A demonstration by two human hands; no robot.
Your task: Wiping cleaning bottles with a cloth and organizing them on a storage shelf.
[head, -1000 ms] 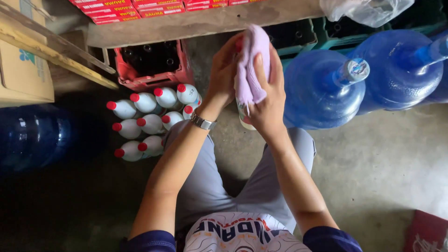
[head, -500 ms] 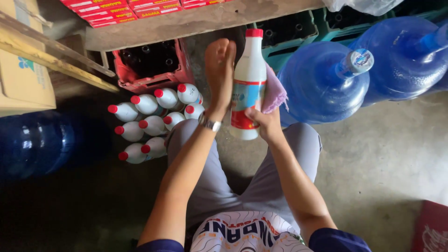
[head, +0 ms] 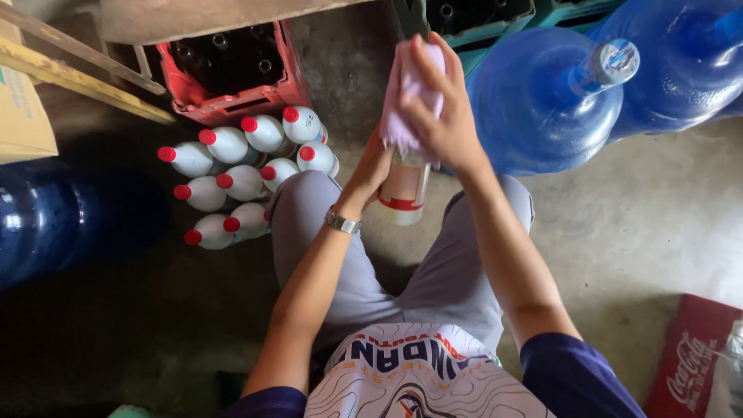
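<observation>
The white bottle (head: 404, 188) stands upright between your knees, your left hand (head: 374, 166) closed around its side while your right hand (head: 437, 116) clamps the pink cloth (head: 402, 93) over its top. Wiping looks under way, not finished. Left of your hands, more red-capped bottles (head: 244, 182) stand on the floor (head: 642, 224) by a red crate (head: 224, 73); big blue water jugs (head: 542, 101) sit right.
</observation>
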